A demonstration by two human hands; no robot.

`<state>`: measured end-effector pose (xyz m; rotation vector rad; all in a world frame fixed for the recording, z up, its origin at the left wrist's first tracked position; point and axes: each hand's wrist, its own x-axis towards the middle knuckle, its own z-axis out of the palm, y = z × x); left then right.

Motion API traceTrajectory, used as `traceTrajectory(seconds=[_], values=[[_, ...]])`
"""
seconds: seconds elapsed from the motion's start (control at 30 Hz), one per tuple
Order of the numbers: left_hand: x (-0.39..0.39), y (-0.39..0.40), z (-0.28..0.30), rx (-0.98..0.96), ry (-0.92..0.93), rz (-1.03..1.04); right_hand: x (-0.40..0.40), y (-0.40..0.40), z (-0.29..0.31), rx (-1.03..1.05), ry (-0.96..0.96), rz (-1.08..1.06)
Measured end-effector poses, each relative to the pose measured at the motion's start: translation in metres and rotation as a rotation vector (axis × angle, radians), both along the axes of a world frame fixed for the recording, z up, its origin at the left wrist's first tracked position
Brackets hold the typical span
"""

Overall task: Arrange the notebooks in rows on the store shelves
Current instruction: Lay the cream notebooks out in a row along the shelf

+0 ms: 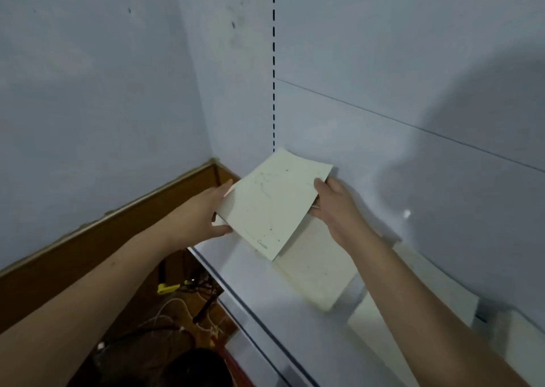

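A pale green notebook (274, 203) with faint speckled print is held tilted above the far left end of the white shelf (250, 271). My left hand (211, 212) grips its left edge, fingers curled underneath. My right hand (336, 206) holds its right edge with the thumb on the cover. A second cream notebook (321, 274) lies flat on the shelf just below and to the right. More pale notebooks (413, 292) continue along the shelf to the right, partly hidden by my right forearm.
The shelf's white back panel (413, 91) with a slotted upright (274, 62) stands right behind the notebook. A grey wall with a wooden ledge (118, 230) is on the left. Cables and clutter (177, 313) lie on the floor below the shelf's left end.
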<state>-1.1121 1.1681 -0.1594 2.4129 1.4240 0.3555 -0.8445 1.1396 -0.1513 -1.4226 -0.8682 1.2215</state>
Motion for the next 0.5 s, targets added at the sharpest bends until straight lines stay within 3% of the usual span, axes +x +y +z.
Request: traceTrajectory(seconds=[0.17,0.3,0.4,0.5], values=[[-0.012,0.065,-0.021,0.004,0.303,-0.031,-0.021,0.048,-0.006,-0.221,-0.053,0.055],[-0.011,0.089,-0.027,-0.034,0.264,-0.042,-0.030,0.059,-0.009,-0.318,-0.113,-0.005],[-0.010,0.100,-0.029,-0.262,0.215,-0.029,-0.031,0.061,-0.010,-0.386,0.134,-0.010],[-0.008,0.110,-0.023,-0.306,0.257,-0.072,-0.034,0.061,-0.009,-0.416,0.292,0.013]])
